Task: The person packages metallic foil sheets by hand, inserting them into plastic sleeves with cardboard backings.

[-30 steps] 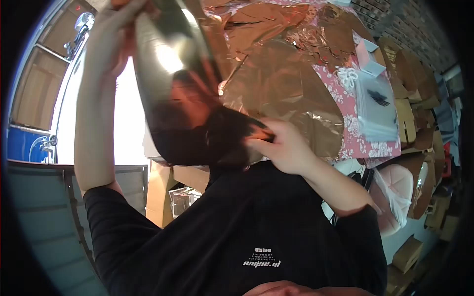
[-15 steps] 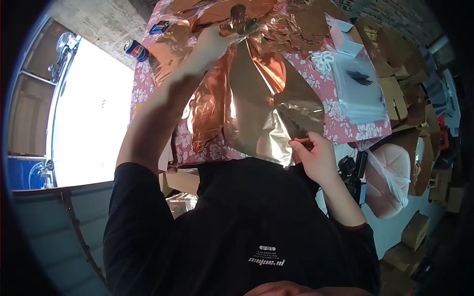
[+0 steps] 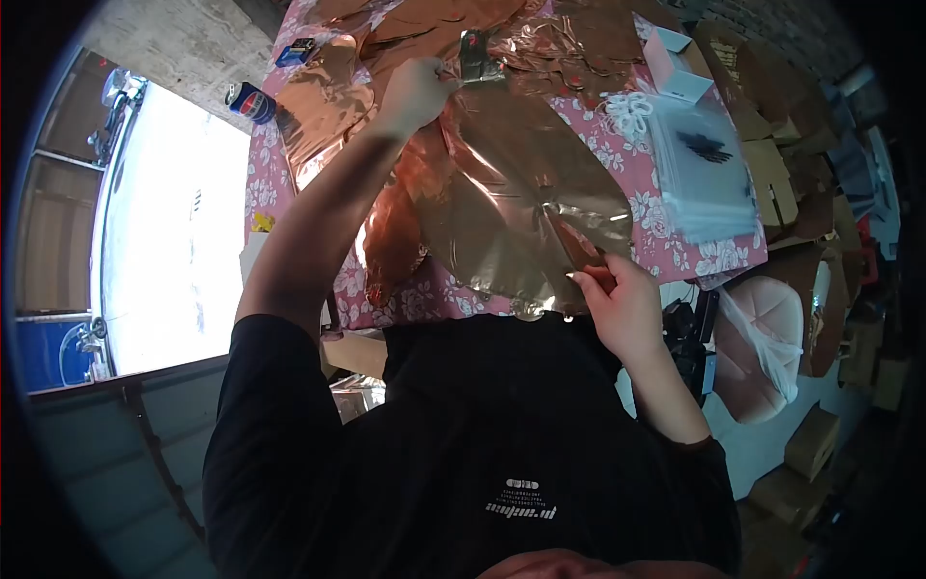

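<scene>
A large golden foil sheet [image 3: 521, 174], shaped like a flat balloon, lies over the front of the table, its lower edge at my waist. At its top left corner, my left hand [image 3: 421, 89] pinches the foil beside a narrow neck. My right hand [image 3: 613, 289] grips the lower right edge between thumb and fingers. Beneath the sheet, to its left, is a crumpled copper-coloured foil piece [image 3: 391, 236]. More copper foil [image 3: 424, 34] is spread behind my left hand.
A flowered pink tablecloth [image 3: 714, 259] covers the table. Clear plastic bags [image 3: 704, 183], white string [image 3: 629, 116] and a white box [image 3: 678, 66] lie at the right. A blue can [image 3: 251, 102] stands at the left edge. Cardboard boxes [image 3: 772, 193] and a pink seat [image 3: 760, 347] are beyond the right side.
The golden sheet has spread wider and flatter between my hands. My left hand has shifted slightly left and down, while my right hand stays nearly in place.
</scene>
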Tool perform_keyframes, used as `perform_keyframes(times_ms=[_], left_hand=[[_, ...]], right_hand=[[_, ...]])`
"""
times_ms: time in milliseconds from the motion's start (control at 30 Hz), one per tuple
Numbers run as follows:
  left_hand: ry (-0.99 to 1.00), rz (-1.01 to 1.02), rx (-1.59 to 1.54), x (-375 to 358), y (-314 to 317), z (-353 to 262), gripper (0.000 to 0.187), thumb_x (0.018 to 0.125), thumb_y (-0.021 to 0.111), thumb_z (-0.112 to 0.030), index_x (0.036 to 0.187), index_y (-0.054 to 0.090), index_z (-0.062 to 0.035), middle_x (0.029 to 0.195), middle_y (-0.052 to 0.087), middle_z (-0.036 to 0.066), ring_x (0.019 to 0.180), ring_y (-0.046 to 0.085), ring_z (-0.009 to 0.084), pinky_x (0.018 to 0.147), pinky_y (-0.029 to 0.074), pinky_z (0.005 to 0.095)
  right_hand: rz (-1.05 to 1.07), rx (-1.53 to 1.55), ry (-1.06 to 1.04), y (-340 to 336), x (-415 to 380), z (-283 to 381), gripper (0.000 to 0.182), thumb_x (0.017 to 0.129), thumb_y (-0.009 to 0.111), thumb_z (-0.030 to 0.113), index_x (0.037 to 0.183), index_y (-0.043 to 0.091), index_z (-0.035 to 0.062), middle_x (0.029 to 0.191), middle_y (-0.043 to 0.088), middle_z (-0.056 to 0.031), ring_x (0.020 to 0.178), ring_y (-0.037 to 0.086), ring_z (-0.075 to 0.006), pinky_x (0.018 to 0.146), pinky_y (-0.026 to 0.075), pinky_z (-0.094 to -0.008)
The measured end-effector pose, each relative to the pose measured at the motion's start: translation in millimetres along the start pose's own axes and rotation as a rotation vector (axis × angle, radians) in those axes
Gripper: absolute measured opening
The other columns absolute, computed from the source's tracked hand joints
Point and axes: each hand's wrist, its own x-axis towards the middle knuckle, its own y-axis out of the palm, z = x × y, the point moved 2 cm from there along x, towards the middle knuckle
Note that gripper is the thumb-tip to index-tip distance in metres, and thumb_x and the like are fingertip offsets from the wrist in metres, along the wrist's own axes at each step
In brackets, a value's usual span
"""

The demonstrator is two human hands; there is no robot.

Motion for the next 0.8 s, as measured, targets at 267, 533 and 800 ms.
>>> perform_keyframes(times_ms=[267,533,800], left_hand=[[-0.012,-0.014,0.031,1,10,3,0.03,0.085,0.084,-0.032,0.095,0.08,-0.0048,0.088,0.077,0.019,0.088,0.075,0.0396,0.08,0.059,0.0465],[-0.008,-0.063,0.012,-2,17,6,0.027,0.085,0.085,-0.03,0.097,0.08,-0.006,0.089,0.077,0.019,0.089,0.076,0.0386,0.079,0.059,0.0469],[0.006,-0.05,0.037,-2,18,7,0.031,0.086,0.084,-0.031,0.1,0.08,-0.0035,0.086,0.076,0.02,0.083,0.075,0.0357,0.077,0.057,0.0441]], right_hand=[[-0.015,-0.078,0.013,2,5,0,0.024,0.092,0.081,0.016,0.103,0.07,-0.0023,0.093,0.078,-0.018,0.084,0.077,-0.034,0.075,0.059,-0.0424],[-0.024,-0.211,0.008,3,6,3,0.031,0.087,0.085,0.024,0.1,0.069,0.0,0.09,0.074,-0.019,0.083,0.073,-0.0393,0.073,0.057,-0.0484],[-0.043,-0.21,0.011,3,6,1,0.034,0.085,0.086,0.026,0.091,0.064,0.0009,0.087,0.072,-0.0189,0.082,0.071,-0.0413,0.073,0.055,-0.0498]])
